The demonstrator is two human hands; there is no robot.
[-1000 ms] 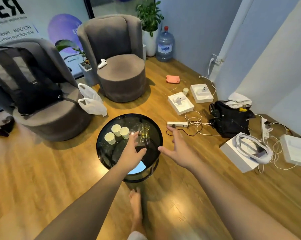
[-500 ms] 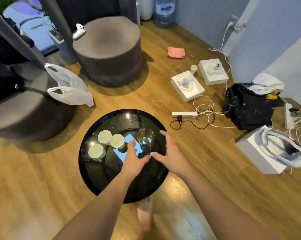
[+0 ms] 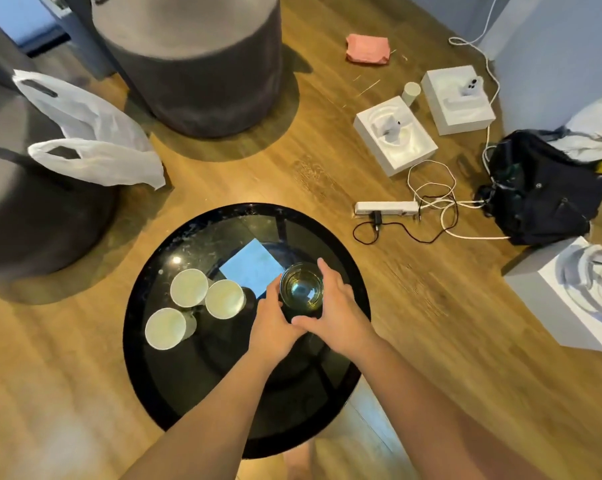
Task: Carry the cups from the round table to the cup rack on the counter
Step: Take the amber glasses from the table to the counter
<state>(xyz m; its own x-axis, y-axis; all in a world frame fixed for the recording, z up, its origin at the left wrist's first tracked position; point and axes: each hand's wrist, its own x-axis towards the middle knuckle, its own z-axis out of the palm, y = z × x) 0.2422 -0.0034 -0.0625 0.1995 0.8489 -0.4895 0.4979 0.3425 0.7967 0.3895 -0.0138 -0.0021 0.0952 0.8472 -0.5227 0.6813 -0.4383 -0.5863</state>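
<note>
A glossy black round bench (image 3: 147, 306) is carrying three off-white paper cups (image 3: 188, 287) and a clear glass (image 3: 301, 289) tinted yellow-green; a pale blue reflection (image 3: 249, 268) is showing on its top, while a pink cloth (image 3: 367, 48), white boxes (image 3: 395, 135) and a black bag (image 3: 542, 192) are lying on the honey-brown wooden floor (image 3: 327, 150)

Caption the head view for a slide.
Both hands, left hand and right hand, cup a clear drinking glass on the round black table beside three white paper cups.

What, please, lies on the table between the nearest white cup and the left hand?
In the head view, only bare black tabletop separates that white cup from the left hand.
</note>
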